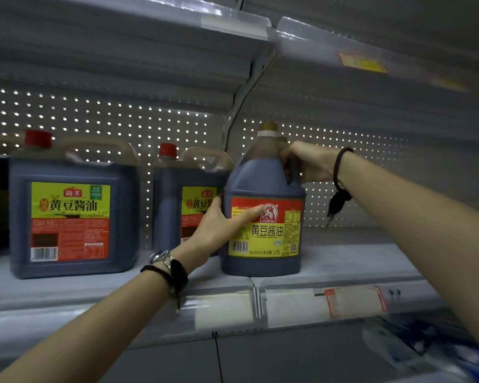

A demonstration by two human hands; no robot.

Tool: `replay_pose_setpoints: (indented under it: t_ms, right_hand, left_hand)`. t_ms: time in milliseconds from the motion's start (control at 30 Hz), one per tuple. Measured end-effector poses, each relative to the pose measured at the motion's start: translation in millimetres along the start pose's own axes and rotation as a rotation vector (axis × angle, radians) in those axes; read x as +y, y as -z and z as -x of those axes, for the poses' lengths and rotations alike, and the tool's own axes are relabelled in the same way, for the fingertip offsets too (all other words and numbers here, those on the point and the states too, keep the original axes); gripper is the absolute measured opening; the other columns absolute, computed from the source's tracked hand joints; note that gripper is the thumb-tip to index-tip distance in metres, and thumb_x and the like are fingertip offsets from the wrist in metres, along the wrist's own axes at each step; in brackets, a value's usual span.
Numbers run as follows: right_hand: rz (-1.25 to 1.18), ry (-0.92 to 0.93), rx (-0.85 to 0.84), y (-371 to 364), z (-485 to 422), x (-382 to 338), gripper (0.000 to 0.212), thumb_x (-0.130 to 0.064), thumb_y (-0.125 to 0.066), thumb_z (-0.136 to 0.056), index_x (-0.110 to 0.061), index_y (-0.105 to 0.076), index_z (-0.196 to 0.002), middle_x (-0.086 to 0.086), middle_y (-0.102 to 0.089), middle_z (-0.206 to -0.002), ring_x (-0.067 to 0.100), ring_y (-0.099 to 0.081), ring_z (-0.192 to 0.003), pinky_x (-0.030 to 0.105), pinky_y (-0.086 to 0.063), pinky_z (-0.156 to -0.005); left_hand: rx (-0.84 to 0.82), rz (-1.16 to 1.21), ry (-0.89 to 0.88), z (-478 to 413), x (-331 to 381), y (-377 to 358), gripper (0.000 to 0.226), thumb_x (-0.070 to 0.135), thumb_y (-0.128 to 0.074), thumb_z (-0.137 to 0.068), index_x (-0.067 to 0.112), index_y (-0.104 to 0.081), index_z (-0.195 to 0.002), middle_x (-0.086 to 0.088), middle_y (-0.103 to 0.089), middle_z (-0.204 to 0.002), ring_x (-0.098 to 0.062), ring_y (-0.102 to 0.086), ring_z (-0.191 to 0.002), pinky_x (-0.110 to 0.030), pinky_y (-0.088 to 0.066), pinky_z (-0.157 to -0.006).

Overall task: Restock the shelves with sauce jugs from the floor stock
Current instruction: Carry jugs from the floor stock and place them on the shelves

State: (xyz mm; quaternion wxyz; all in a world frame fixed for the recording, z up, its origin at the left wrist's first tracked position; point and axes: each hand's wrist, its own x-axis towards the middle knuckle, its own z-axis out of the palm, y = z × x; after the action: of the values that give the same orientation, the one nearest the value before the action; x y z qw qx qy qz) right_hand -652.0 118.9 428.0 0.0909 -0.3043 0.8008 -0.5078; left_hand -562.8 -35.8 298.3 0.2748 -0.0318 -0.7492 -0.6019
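A round dark sauce jug (263,175) with a gold cap and a red-and-yellow label stands upright on the grey shelf (343,261), near its middle. My right hand (307,164) grips the jug's handle at the upper right. My left hand (221,225) rests flat against the jug's left side and label, fingers straight. Two square red-capped sauce jugs stand to the left: a large one (72,214) and a second (188,197) partly hidden behind my left hand and the round jug.
The shelf stretch right of the round jug holds nothing. Another shelf (177,29) hangs close overhead. A perforated back panel (357,150) closes the rear. Price-tag strips (351,302) run along the front edge. Blurred blue packaging (426,352) lies at lower right.
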Motion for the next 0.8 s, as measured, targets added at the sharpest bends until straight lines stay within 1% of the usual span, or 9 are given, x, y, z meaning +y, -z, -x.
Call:
replay_pose_setpoints:
  t_ms: [133, 233, 300, 367, 467, 567, 667, 733, 800]
  right_hand:
    - [-0.008, -0.05, -0.051, 5, -1, -3, 0.019, -0.007, -0.038, -0.094, -0.015, -0.052, -0.083, 0.003, -0.059, -0.073, 0.014, -0.056, -0.062, 0.03, -0.047, -0.064]
    - [0.027, -0.05, -0.058, 3, -8, 7, 0.017, -0.005, -0.037, -0.095, -0.011, -0.053, -0.097, 0.011, -0.058, -0.103, 0.024, -0.056, -0.097, 0.042, -0.044, -0.098]
    - [-0.037, -0.051, -0.027, -1, -13, 19, 0.015, -0.011, -0.039, -0.097, -0.01, -0.054, -0.097, 0.012, -0.058, -0.104, 0.027, -0.055, -0.102, 0.044, -0.038, -0.105]
    - [-0.133, -0.029, 0.012, -7, -15, 32, 0.015, -0.018, -0.041, -0.098, -0.011, -0.055, -0.097, 0.009, -0.062, -0.096, 0.024, -0.061, -0.089, 0.039, -0.048, -0.093]
    - [-0.202, 0.041, 0.149, -16, -11, 48, 0.011, -0.015, -0.046, -0.096, -0.01, -0.056, -0.096, 0.007, -0.064, -0.082, 0.015, -0.064, -0.062, 0.023, -0.054, -0.054]
    - [-0.224, 0.102, 0.279, -24, -8, 57, 0.02, -0.014, -0.052, -0.093, -0.005, -0.053, -0.111, 0.008, -0.065, -0.083, 0.019, -0.062, -0.067, 0.03, -0.053, -0.061]
    - [-0.207, 0.161, 0.331, -29, 0, 60, 0.025, -0.014, -0.051, -0.093, -0.005, -0.051, -0.117, 0.013, -0.065, -0.094, 0.022, -0.063, -0.075, 0.036, -0.053, -0.073]
    - [-0.156, 0.197, 0.352, -34, 10, 61, 0.017, -0.014, -0.046, -0.096, -0.008, -0.053, -0.11, 0.013, -0.064, -0.096, 0.018, -0.061, -0.075, 0.033, -0.052, -0.073]
    - [-0.103, 0.202, 0.38, -37, 22, 63, 0.017, -0.017, -0.042, -0.098, -0.01, -0.052, -0.111, 0.009, -0.061, -0.098, 0.012, -0.058, -0.073, 0.024, -0.05, -0.065]
  left_hand:
    - [-0.013, -0.041, 0.01, 2, -9, -3, 0.074, 0.053, -0.069, -0.063, 0.022, -0.038, -0.123, 0.006, -0.063, -0.109, -0.007, -0.063, -0.095, -0.021, -0.051, -0.071]
    - [-0.027, -0.048, 0.0, 4, -14, -4, 0.061, 0.044, -0.067, -0.076, 0.025, -0.035, -0.124, 0.011, -0.061, -0.105, -0.002, -0.061, -0.093, -0.015, -0.05, -0.067]
    - [-0.027, -0.061, -0.006, 3, -16, -3, 0.054, 0.04, -0.066, -0.081, 0.025, -0.034, -0.123, 0.013, -0.061, -0.104, 0.0, -0.061, -0.091, -0.014, -0.049, -0.064]
    - [-0.023, -0.078, -0.008, 3, -17, -3, 0.053, 0.04, -0.066, -0.082, 0.025, -0.035, -0.122, 0.013, -0.061, -0.103, 0.0, -0.061, -0.091, -0.014, -0.05, -0.064]
    - [-0.018, -0.098, -0.005, 4, -16, -3, 0.051, 0.039, -0.066, -0.082, 0.025, -0.034, -0.12, 0.014, -0.06, -0.101, 0.002, -0.06, -0.087, -0.013, -0.05, -0.061]
    - [-0.007, -0.095, -0.006, 5, -15, -4, 0.058, 0.042, -0.067, -0.08, 0.022, -0.035, -0.124, 0.014, -0.059, -0.102, 0.0, -0.061, -0.091, -0.013, -0.051, -0.062]
    - [0.046, -0.219, -0.046, 10, -11, -4, 0.092, 0.07, -0.066, -0.062, 0.02, -0.033, -0.132, 0.001, -0.053, -0.124, -0.016, -0.056, -0.116, -0.034, -0.052, -0.091]
    - [0.095, -0.36, -0.131, 16, -7, -6, 0.105, 0.068, -0.062, -0.069, 0.018, -0.014, -0.148, -0.006, -0.033, -0.143, -0.021, -0.037, -0.132, -0.043, -0.036, -0.11]
    - [0.152, -0.443, -0.221, 21, -2, -12, 0.102, 0.053, -0.062, -0.082, 0.017, 0.004, -0.151, -0.01, -0.016, -0.15, -0.025, -0.022, -0.138, -0.043, -0.025, -0.115]
